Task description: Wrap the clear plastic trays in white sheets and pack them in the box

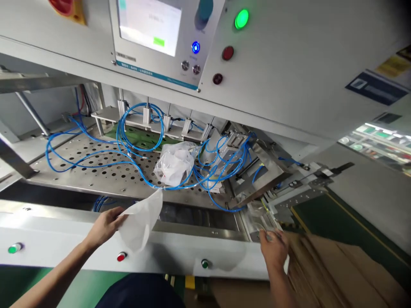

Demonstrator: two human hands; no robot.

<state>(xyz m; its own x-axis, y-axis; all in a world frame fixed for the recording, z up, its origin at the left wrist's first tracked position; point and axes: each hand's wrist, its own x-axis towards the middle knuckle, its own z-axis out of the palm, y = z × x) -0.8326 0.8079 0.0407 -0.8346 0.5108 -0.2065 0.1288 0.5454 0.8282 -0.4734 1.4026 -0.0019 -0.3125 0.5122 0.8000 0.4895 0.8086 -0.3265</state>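
My left hand (107, 224) pinches the edge of a thin, translucent white plastic sheet or bag (141, 222). It hangs over the machine's front rail, its upper tip reaching the dark slot behind. My right hand (274, 250) is at the rail's right end with its fingers curled closed. Clear, shiny plastic-like material (261, 216) lies just beyond those fingertips; whether they grip it I cannot make out. Between and behind both hands, a crumpled clear bag with white contents (176, 162) rests on the perforated metal plate (96, 160).
Loose blue air hoses (138, 169) loop across the plate. Small pneumatic cylinders (167, 122) line its back. A tilted metal frame (266, 175) stands at right. Overhead is a control panel with a lit screen (149, 25). Brown cardboard (340, 269) lies at lower right.
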